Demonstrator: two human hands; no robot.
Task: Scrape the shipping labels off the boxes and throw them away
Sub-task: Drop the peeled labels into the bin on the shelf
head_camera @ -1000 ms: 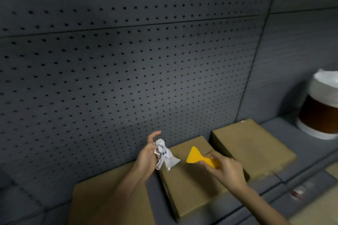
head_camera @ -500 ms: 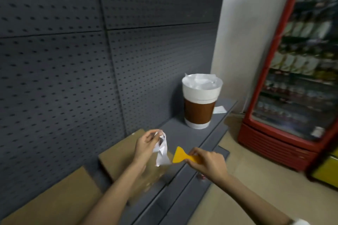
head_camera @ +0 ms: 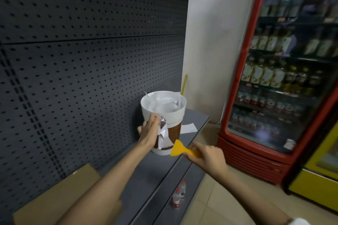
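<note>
- Label (head_camera: 162,134), a crumpled white strip, hangs from our left hand (head_camera: 149,129), which pinches it at its top end; it dangles against the side of the bin (head_camera: 164,113).
- Our left hand sits just below the bin's white rim, at about 9 o'clock of the bin.
- We see the bin upright on the shelf (head_camera: 161,168), white above and brown lower down, with white paper scraps inside it.
- Our right hand (head_camera: 204,157) is clenched around the handle of a yellow scraper (head_camera: 180,150), whose blade points toward 10 o'clock, near the bin's base; we cannot tell whether it touches.
- A box (head_camera: 60,195) lies on the shelf at 7 o'clock from the bin, partly hidden by our left forearm.
- A loose white slip (head_camera: 188,127) lies flat on the shelf at 3 o'clock of the bin, just beside it.
- Two small bottles (head_camera: 179,193) stand on a lower ledge at 6 o'clock.
- A red fridge (head_camera: 285,78) full of drinks stands at 3 o'clock, well apart from the shelf.
</note>
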